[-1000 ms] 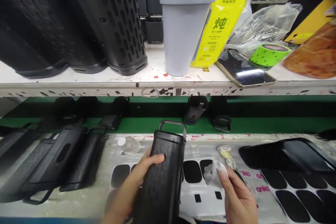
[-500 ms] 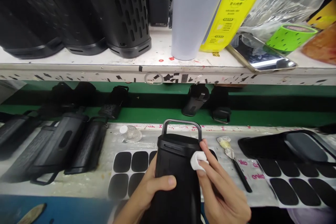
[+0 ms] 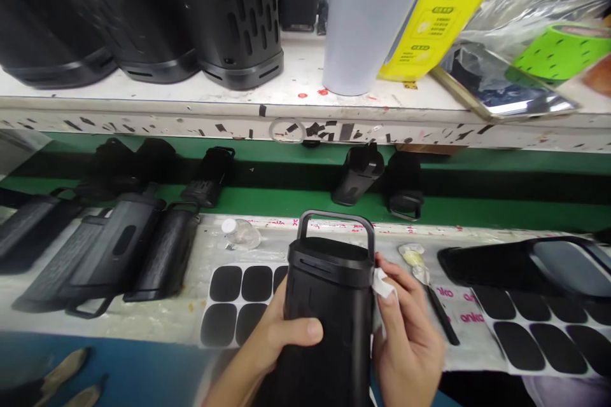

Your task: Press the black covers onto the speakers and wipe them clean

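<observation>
A black cylindrical speaker housing [image 3: 329,311] with a loop handle stands tilted in the middle foreground. My left hand [image 3: 279,334] grips its left side, thumb across the front. My right hand [image 3: 410,337] presses a small white wipe [image 3: 384,283] against the housing's upper right side, just below the rim. Under the housing lies a sheet of black oval stickers [image 3: 238,299].
Several black housings [image 3: 109,254] lie at the left on the bench. A green conveyor belt [image 3: 477,210] behind carries more black parts. On the shelf above stand perforated black housings [image 3: 229,13], a grey cup [image 3: 367,19], a yellow packet and green tape [image 3: 563,51]. More sticker sheets [image 3: 529,337] lie at the right.
My right hand brought the white wipe from the bench onto the housing's right side. The housing rose and tilted more upright, and the camera dipped lower.
</observation>
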`<state>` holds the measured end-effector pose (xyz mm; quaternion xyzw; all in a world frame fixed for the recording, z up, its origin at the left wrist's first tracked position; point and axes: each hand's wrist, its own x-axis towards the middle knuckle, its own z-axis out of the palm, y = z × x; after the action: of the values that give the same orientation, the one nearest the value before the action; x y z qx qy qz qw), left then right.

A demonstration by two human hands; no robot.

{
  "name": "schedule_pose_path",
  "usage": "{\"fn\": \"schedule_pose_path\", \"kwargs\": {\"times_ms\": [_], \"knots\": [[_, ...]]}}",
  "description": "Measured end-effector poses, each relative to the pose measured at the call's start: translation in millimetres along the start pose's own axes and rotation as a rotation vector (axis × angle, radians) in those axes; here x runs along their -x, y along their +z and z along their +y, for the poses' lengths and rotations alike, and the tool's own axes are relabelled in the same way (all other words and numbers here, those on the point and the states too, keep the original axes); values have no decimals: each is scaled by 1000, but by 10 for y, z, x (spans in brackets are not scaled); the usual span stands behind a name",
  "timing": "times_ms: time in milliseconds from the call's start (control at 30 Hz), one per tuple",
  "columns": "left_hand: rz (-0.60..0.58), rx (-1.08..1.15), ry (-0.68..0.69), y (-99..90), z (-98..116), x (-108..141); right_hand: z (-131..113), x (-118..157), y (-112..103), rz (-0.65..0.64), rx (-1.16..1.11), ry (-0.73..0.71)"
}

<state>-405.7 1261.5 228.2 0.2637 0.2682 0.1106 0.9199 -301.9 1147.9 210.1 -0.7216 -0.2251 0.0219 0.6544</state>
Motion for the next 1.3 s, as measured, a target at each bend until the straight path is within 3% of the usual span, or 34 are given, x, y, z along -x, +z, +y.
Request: {"fn": "schedule_pose_path", "kwargs": {"times_ms": [133,200,367,433,533,567,700,767,833,967,1067,1167,1233,1300], "knots": [[-14,4,-11,34,5,-13,-92,-14,29,-170,-42,-228],[-4,8,-5,34,-2,-28,-125,-39,58,-190,-19,-265],[39,-14,-23,-69,-41,-44,-60,-33,81,-57,-55,108],[33,-13,-43,-113,-54,-39,-57,-24,84,-99,-75,76],[-5,2,-52,-156,-64,-46,-99,-43,115,-189,-43,-104],[-27,9,-45,-170,-68,-53,-110,-56,129,-179,-35,-90],[-124,55,-41,-259,-109,-81,-106,-96,136,-72,-157,239],[-147,71,-59,-310,-141,-86,-116,-98,94,-92,-237,285],[-152,75,-63,-339,-167,-91,-164,-99,40,-178,-178,141],[-186,58,-58,-314,-178,-118,-317,-132,10,-380,203,-431],[-175,44,-69,-287,-175,-133,-303,-149,32,-366,217,-540],[-118,30,-77,-307,-193,-136,-85,-181,-69,-71,194,-363],[-109,44,-77,-335,-216,-140,140,-261,-243,119,318,-80],[-108,74,-65,-363,-244,-152,391,-401,-462,178,440,188]]}}
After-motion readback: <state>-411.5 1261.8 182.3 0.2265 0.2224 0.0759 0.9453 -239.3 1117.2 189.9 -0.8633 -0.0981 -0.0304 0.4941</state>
